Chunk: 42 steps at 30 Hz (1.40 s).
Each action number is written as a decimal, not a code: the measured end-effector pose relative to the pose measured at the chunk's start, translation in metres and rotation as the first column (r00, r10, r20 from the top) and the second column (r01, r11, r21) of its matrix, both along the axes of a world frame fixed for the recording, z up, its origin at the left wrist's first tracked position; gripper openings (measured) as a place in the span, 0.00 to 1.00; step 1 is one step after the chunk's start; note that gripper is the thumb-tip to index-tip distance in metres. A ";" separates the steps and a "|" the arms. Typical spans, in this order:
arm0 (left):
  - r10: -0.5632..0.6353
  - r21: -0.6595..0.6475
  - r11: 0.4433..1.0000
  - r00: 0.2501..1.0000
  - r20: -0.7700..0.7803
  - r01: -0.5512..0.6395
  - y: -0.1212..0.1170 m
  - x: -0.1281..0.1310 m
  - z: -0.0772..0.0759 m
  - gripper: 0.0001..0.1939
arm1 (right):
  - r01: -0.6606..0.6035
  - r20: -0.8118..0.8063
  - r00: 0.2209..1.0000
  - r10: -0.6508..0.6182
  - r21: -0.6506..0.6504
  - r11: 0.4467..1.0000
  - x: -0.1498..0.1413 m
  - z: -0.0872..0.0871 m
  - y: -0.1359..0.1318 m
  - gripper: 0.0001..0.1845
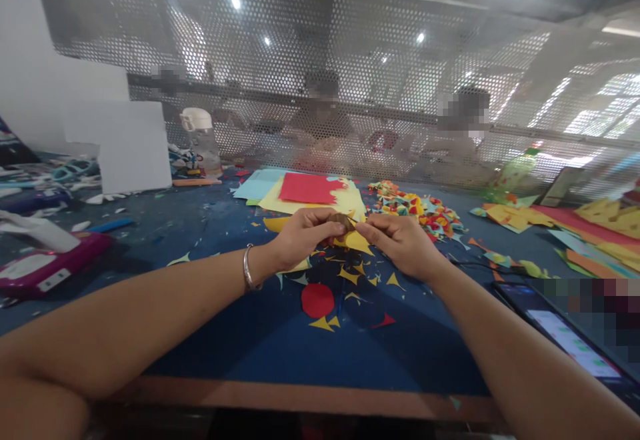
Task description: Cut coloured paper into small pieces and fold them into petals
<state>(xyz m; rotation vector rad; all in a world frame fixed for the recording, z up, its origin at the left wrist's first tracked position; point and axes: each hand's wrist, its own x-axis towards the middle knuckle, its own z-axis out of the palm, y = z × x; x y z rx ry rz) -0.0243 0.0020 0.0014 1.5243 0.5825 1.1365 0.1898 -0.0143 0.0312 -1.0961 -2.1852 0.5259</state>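
Both my hands meet over the blue table (250, 340). My left hand (303, 233), with a metal bangle on the wrist, pinches a small brown folded paper piece (343, 220). My right hand (400, 243) pinches the same piece from the other side, fingers closed. A yellow paper sheet (357, 241) lies just under the hands. A red paper circle (317, 300) and small yellow and red paper scraps (350, 275) lie on the table below them.
A stack of red, yellow and blue paper (310, 190) lies behind the hands, with a heap of colourful offcuts (420, 210) to its right. A phone (565, 333) lies at right, a pink case (45, 267) at left, a bottle (203, 140) and white board (125, 143) behind. People sit beyond the perforated screen.
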 end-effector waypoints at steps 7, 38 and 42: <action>-0.005 -0.005 1.000 1.000 -0.026 0.004 -0.002 0.001 0.003 0.07 | -0.010 0.011 1.000 0.010 -0.003 1.000 -0.001 0.000 0.001 0.29; -0.068 -0.018 0.998 0.996 -0.055 0.067 -0.001 0.000 0.005 0.05 | -0.012 0.036 0.999 0.013 -0.017 1.000 -0.002 0.002 -0.001 0.28; -0.066 -0.009 0.998 0.996 -0.064 0.066 -0.001 0.000 0.005 0.06 | -0.020 0.034 0.999 0.021 -0.010 1.000 -0.003 0.002 -0.002 0.28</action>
